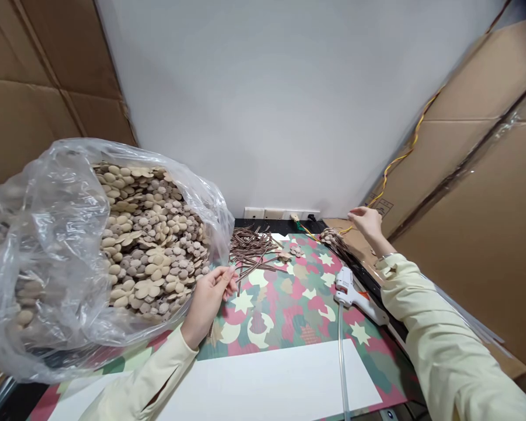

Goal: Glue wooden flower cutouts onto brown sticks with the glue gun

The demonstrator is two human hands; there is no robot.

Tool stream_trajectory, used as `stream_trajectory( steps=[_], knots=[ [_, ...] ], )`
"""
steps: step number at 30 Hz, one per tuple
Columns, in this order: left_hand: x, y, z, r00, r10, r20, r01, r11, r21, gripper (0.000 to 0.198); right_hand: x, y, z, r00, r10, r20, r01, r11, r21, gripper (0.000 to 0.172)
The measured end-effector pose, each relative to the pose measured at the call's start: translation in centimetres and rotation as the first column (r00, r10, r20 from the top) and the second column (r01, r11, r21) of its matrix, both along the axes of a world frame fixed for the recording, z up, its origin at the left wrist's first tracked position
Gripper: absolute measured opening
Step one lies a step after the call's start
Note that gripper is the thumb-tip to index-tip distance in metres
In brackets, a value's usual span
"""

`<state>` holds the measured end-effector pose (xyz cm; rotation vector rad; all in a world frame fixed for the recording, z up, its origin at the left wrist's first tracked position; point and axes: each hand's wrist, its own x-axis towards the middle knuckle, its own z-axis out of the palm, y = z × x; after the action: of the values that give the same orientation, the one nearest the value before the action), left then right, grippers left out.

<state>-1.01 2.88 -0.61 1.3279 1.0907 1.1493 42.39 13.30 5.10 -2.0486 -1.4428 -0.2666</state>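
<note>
Two-handed work, apparently sitting between one piece and the next

The white glue gun (355,298) is lying on the patterned table cover (284,304), with a clear glue stick (342,356) trailing from it toward the wearer. Well to the left of the gun, the left hand (210,301) is hovering with thumb and fingers nearly meeting; something thin and brown is showing below the palm, but whether the fingers are gripping a strip I cannot tell. Brown strips (252,248) are lying in a loose heap beyond the gun and to its left, and a few loose flowers (296,251) are sitting nearer to it. Farthest left of the gun, a plastic bag (61,193) is holding many more flower pieces (151,245). Beyond the gun, the right hand (368,224) is hanging near a flower-tipped bundle (339,248), fingers curling and thumb close to them, with no held thing showing.

Judging by this, the right hand is probably tending the bundle while the left is getting a fresh strip ready. The next move is likely calling for singling out one strip, taking up the gun by its handle and keeping fingertips clear of its nozzle
</note>
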Motion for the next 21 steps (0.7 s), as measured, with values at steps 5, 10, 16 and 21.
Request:
stream_trajectory(
  steps=[5, 10, 16, 21],
  knots=[
    [0.1, -0.1, -0.1, 0.999, 0.013, 0.033, -0.012, 1.0, -0.027, 0.037, -2.1, -0.5, 0.1, 0.949, 0.105, 0.298, -0.061, 0.986, -0.153, 0.029],
    [0.0, 0.0, -0.1, 1.0, 0.024, 0.0, -0.024, 0.999, -0.036, 0.042, -5.1, 0.4, -2.2, 0.792, 0.384, 0.475, -0.213, 0.903, -0.374, 0.018],
    [-0.1, 0.1, 0.0, 0.999, 0.027, 0.031, -0.026, 0.999, -0.046, 0.041, -5.0, 2.1, -3.6, 0.786, 0.394, 0.476, -0.126, 0.856, -0.502, 0.021],
    [0.0, 0.1, 0.0, 0.999, 0.03, 0.015, -0.029, 0.998, -0.05, 0.04, -3.5, 2.5, -3.6, 0.86, 0.372, 0.348, -0.113, 0.806, -0.581, 0.03]
  ],
)
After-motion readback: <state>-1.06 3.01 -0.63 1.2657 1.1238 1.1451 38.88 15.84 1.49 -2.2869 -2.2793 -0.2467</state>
